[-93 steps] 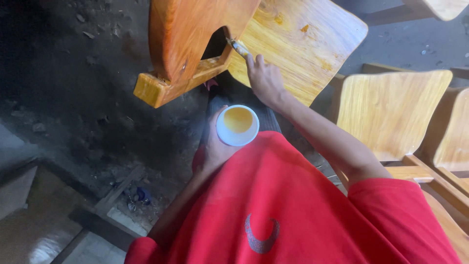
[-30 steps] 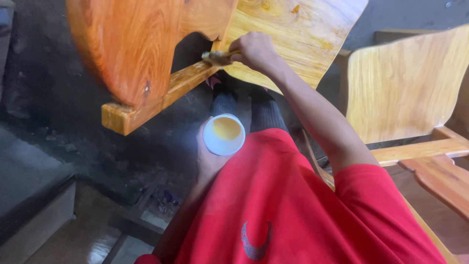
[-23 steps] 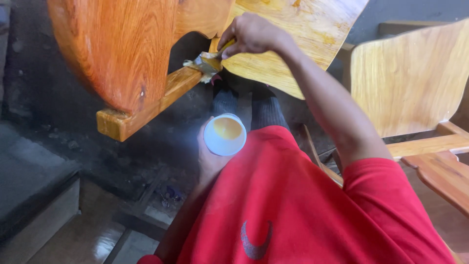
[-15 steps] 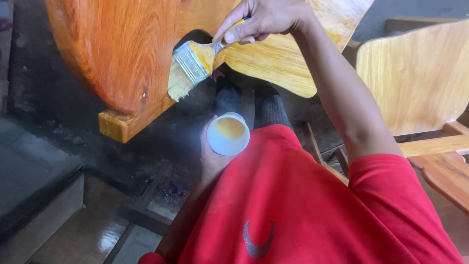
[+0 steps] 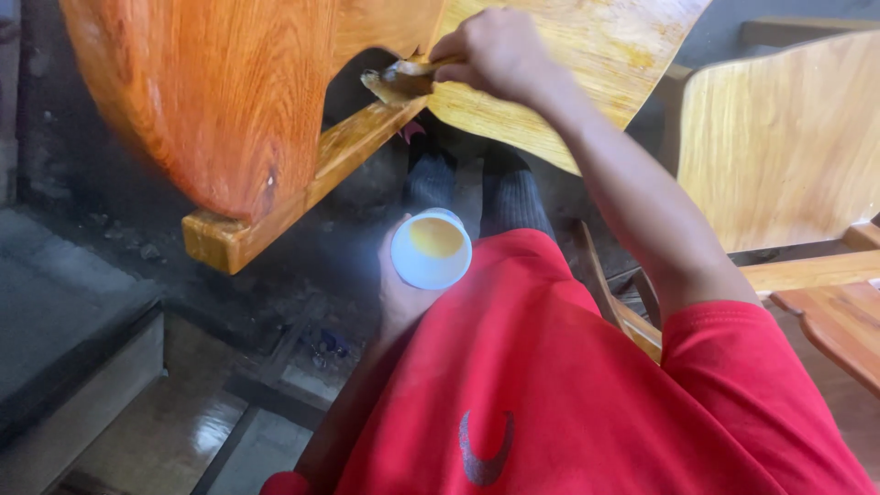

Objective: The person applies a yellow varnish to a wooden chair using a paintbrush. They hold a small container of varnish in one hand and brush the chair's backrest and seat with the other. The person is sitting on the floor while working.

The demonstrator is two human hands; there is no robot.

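Observation:
My right hand [image 5: 495, 50] grips a flat paintbrush [image 5: 396, 81] and presses its bristles onto the wooden rail [image 5: 302, 179] of an upturned chair. The chair's curved orange-brown panel [image 5: 211, 92] gleams wet at the upper left, and its paler seat board [image 5: 568, 64] lies behind my hand. Lower down, my left hand [image 5: 403, 298] holds a small white cup [image 5: 431, 249] of yellow varnish, upright, near my red shirt [image 5: 550, 394].
More pale wooden chairs [image 5: 788, 147] stand at the right, one with a reddish seat [image 5: 843, 321]. A grey concrete step [image 5: 64, 321] lies at the lower left, and dark dusty floor [image 5: 302, 302] below the chair. My dark-socked feet [image 5: 477, 183] rest under the seat board.
My right hand lifted the brush off the rail, bristles showing, then brought it back down onto the rail near the panel's notch. The cup stayed in my left hand.

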